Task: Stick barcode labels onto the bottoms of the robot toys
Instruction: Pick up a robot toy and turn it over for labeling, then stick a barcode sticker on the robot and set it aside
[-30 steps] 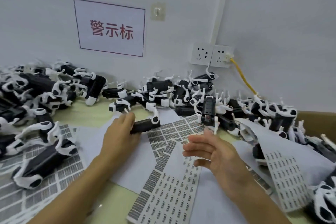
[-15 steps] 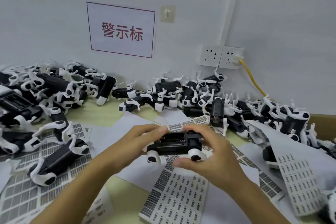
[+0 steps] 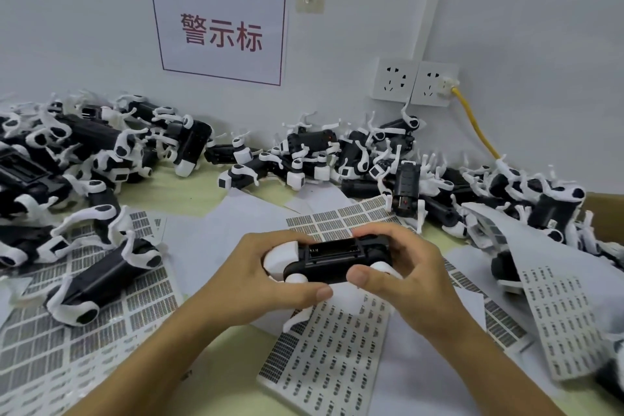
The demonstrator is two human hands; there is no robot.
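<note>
A black and white robot toy (image 3: 332,260) lies sideways between both hands, its underside with the battery bay facing up. My left hand (image 3: 266,284) grips its left end, thumb underneath. My right hand (image 3: 401,270) grips the right end, thumb on the near edge and fingers curled over the top. Just below the hands lies a sheet of small barcode labels (image 3: 324,358). I cannot make out a label on the toy's bottom.
Piles of robot toys fill the left (image 3: 84,152), the back (image 3: 337,152) and the right (image 3: 533,203). One toy (image 3: 104,277) lies on used label sheets (image 3: 67,348) at left. A curled label sheet (image 3: 553,311) is at right. A yellow cable (image 3: 472,121) runs from the wall socket.
My left hand picked a toy off the table and brought it toward me. My right hand joined it, and both now hold the toy with its underside up.
</note>
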